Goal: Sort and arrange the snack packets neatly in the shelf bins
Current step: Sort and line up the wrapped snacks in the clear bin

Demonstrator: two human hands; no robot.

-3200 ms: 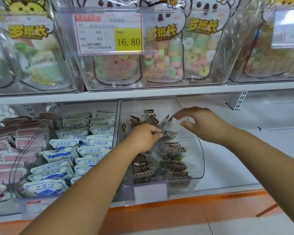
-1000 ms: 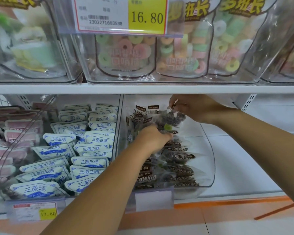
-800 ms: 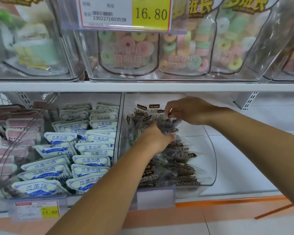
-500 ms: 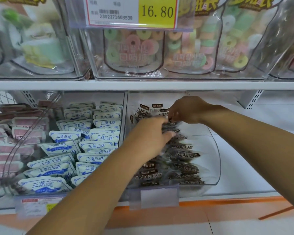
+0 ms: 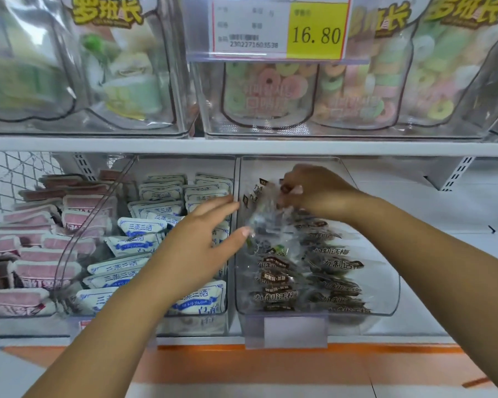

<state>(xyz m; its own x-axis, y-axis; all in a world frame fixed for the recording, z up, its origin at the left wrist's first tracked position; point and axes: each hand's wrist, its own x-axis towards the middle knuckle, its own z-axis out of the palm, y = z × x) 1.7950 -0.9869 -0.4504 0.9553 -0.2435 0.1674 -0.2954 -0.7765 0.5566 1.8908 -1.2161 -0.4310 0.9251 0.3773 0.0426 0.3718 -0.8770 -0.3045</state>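
The left hand [image 5: 202, 242] is seen opened out, fingers spread and straight. Half a second ago it was curled into the heap. It has since been drawn back to the 9 o'clock edge of the clear bin [image 5: 387, 277], thumb tip close beside a raised clear packet [image 5: 260, 208]. That packet is pinched near its top by the right hand [image 5: 314, 191], kept at the bin's 12 o'clock end. The dark plum packets [image 5: 328, 264] are left in loose rows beneath, toward 6 o'clock. The release suggests the raised packet is ready to be laid down, and the bin is judged only partly tidied. Blue-and-white packets [image 5: 140, 226] are stacked in the neighbouring bin at 9 o'clock.
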